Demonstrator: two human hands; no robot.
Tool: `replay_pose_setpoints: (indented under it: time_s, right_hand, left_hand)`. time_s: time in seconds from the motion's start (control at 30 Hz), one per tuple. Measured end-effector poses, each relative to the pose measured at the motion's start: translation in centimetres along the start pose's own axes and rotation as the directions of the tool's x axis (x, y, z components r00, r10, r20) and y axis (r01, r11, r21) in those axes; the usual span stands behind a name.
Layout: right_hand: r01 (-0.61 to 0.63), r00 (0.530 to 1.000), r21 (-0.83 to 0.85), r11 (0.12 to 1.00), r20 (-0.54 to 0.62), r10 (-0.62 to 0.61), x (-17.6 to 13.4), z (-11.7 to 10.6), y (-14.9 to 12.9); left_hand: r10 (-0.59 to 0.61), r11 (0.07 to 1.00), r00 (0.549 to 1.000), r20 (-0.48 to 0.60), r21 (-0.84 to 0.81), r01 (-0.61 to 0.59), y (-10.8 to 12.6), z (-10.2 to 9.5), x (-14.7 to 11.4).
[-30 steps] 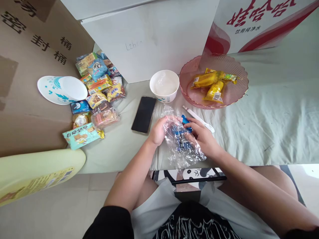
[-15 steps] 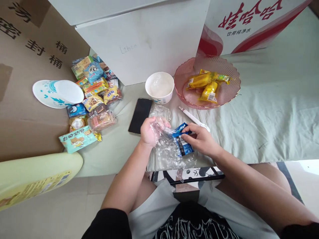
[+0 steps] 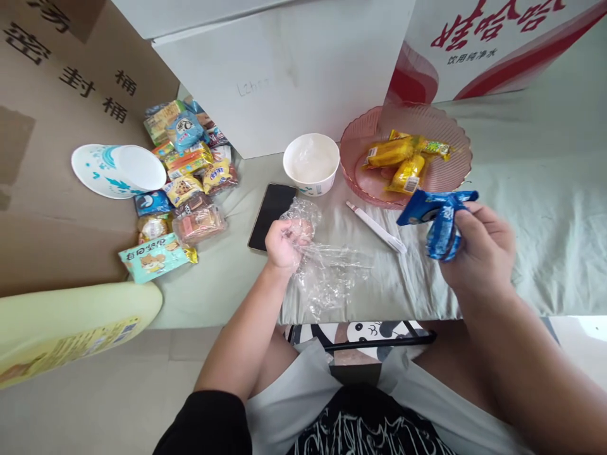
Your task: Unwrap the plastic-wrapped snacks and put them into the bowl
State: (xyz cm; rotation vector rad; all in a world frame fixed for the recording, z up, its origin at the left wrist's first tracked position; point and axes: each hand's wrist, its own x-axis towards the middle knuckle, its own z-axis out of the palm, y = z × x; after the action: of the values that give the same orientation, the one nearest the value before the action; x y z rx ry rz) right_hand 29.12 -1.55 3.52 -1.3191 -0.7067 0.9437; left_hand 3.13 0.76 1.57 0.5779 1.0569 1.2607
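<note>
My left hand (image 3: 284,245) is closed on a crumpled clear plastic bag (image 3: 327,272), which trails to the right over the green cloth. Raised at the right, my right hand (image 3: 484,249) pinches a blue snack packet (image 3: 443,221), just in front of a pink ribbed bowl (image 3: 348,170). Several yellow snack packets (image 3: 410,174) lie inside that bowl. Between my hands a white pen-like tool (image 3: 377,229) rests on the cloth. A black phone (image 3: 270,218) lies beside my left hand, and a white paper bowl (image 3: 310,165) stands behind it.
Several packaged snacks (image 3: 190,183) are piled at the left, with a second paper bowl (image 3: 118,170) tipped on its side against them. A brown carton (image 3: 57,208), a white box (image 3: 275,82) and a red-and-white box (image 3: 474,63) border the back. A pale yellow container (image 3: 80,328) is at front left.
My right hand has moved right and up with the blue packet, away from the plastic bag. My left hand stays near the phone, still gripping the bag.
</note>
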Motion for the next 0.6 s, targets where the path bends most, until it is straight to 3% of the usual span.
replay_pose_setpoints:
  time_s: [0.1,0.3,0.47,0.6]
  right_hand:
    - [0.022,0.997,-0.014,1.0,-0.077,-0.023,0.68,-0.2,-0.2]
    - [0.057,0.991,-0.02,0.998,-0.123,-0.059,1.02,0.56,0.04]
    - [0.093,0.979,0.018,0.995,-0.182,-0.088,0.98,0.67,-0.28]
    - [0.249,0.942,-0.036,0.968,-0.223,-0.251,0.61,0.69,-0.9]
  left_hand:
    - [-0.027,0.999,1.0,0.01,-0.025,0.028,0.29,0.12,-0.24]
    - [-0.06,0.982,0.996,0.066,-0.177,0.071,0.86,-0.02,-0.75]
    - [-0.068,0.976,0.994,0.087,-0.2,0.084,0.8,-0.28,-0.76]
    - [-0.058,0.974,0.994,0.097,-0.213,0.078,0.69,-0.34,-0.72]
